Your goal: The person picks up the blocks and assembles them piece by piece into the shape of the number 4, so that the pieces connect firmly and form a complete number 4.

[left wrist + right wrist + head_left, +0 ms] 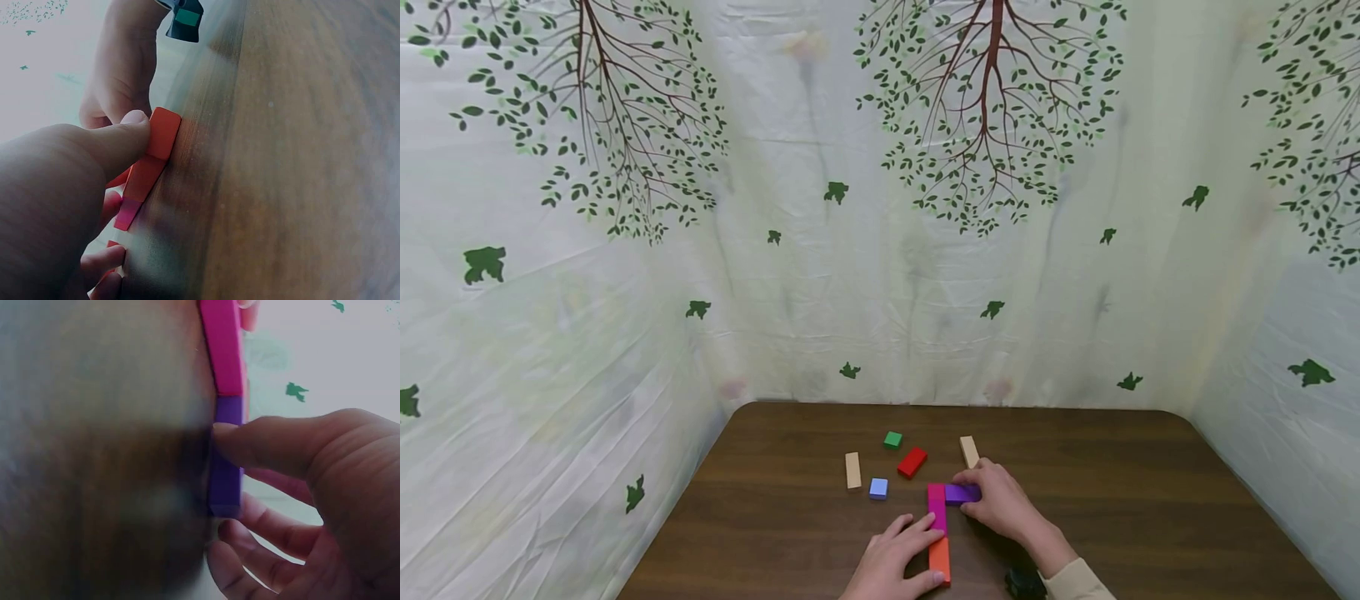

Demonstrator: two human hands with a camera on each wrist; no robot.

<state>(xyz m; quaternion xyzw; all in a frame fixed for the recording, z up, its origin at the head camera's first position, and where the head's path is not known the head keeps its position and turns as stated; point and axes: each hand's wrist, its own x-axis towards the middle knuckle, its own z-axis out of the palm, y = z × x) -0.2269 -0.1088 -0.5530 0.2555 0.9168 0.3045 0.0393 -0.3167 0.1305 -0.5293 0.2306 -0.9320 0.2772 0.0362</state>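
Right hand (1000,504) pinches the purple block (961,494) between thumb and fingers; that block meets the right side of the magenta block (937,497) at its far end. Left hand (891,558) is loosely spread, fingers touching the magenta block and thumb against the orange block (940,557), which adjoins its near end. Left of the magenta block sits a blue block (878,489), then a beige block (853,471); beyond it lie a red block (912,462) and a green block (892,440), all on the table (760,517)
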